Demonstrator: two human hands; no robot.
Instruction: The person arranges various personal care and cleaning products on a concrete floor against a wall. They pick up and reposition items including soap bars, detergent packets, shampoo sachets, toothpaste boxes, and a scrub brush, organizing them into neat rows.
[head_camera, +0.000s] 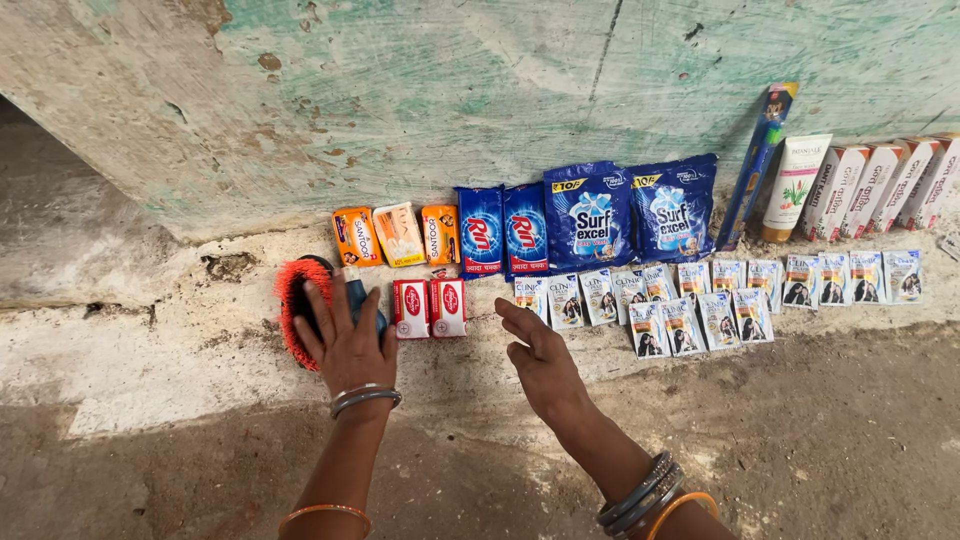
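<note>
Down on the ledge, our left hand lies flat and unclenched on the orange-bristled brush beside two red soap bars, while our right hand hovers loose and empty before the sachets, bare floor behind.

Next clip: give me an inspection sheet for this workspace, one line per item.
Surface: dusty concrete ledge, cracked.
Job's things: orange-bristled scrub brush under the left hand.
Clutter: two red soap bars, orange soap bars, blue detergent pouches, shampoo sachets, toothpaste boxes.
Hands: left hand lies open on the brush; right hand open, hovers, holds nothing.
Cables: nothing seen.
Surroundings: peeling green wall.
</note>
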